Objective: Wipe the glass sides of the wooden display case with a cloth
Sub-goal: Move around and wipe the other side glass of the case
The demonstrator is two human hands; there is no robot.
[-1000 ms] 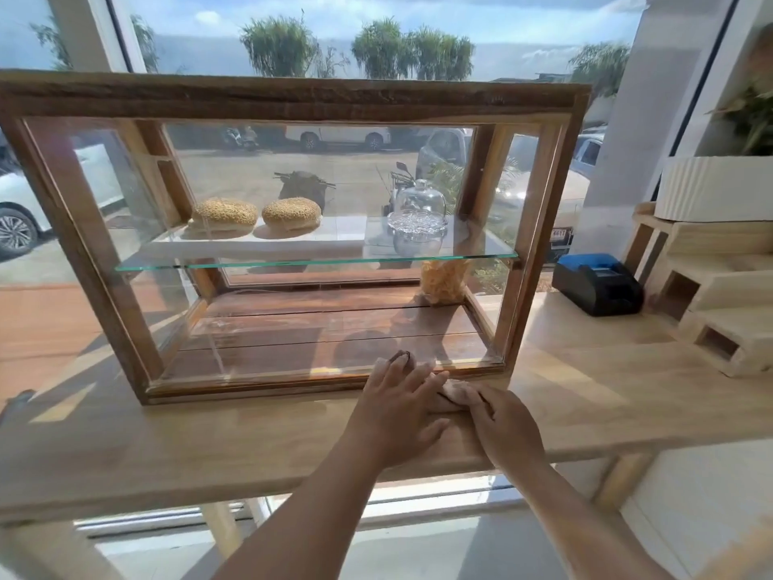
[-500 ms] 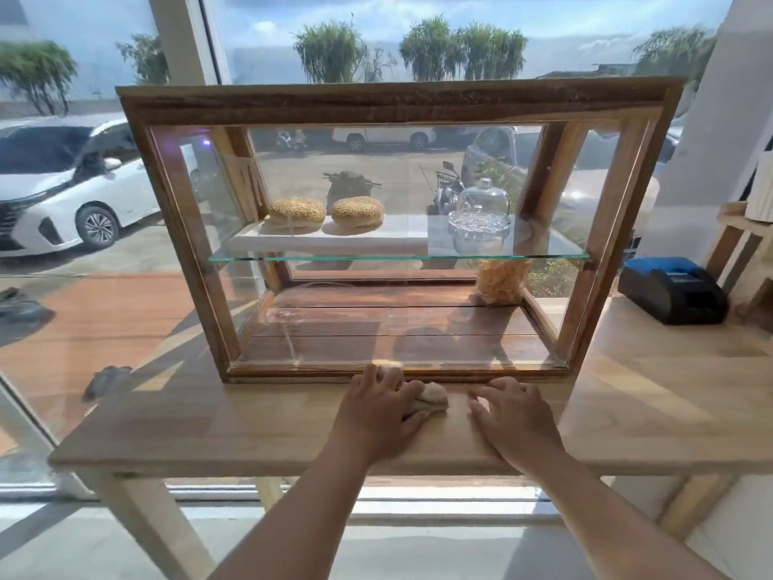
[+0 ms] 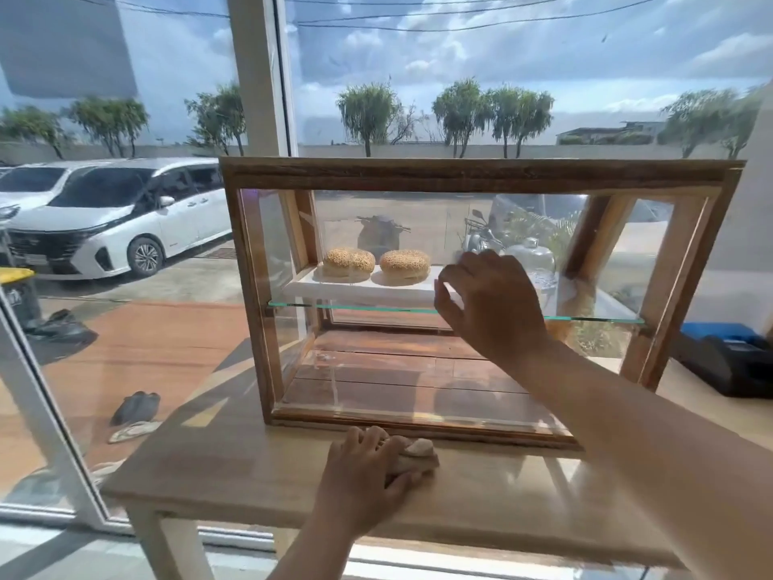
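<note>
The wooden display case point(image 3: 481, 175) stands on the table point(image 3: 234, 466). The cloth point(image 3: 418, 454) lies bunched up on the table, just in front of the case's bottom edge. The left hand point(image 3: 364, 470) rests on top of it, and its fingers point(image 3: 368, 439) and thumb curl round the cloth.

One thing has changed. A moment ago the right hand point(image 3: 493, 303) lay flat on the table beside the cloth. Now it is up in front of the case's front glass point(image 3: 376, 362), about level with the glass shelf point(image 3: 355, 306) inside the case. Its fingers point(image 3: 445, 303) are loosely bent and hold nothing. I cannot tell if they touch the glass.

Inside the case, two round buns point(image 3: 349, 261) sit on the shelf.

So the wiping has not started, I think. The cloth is still down low and the hand at the glass is bare. The cloth has to come up to the glass next.
</note>
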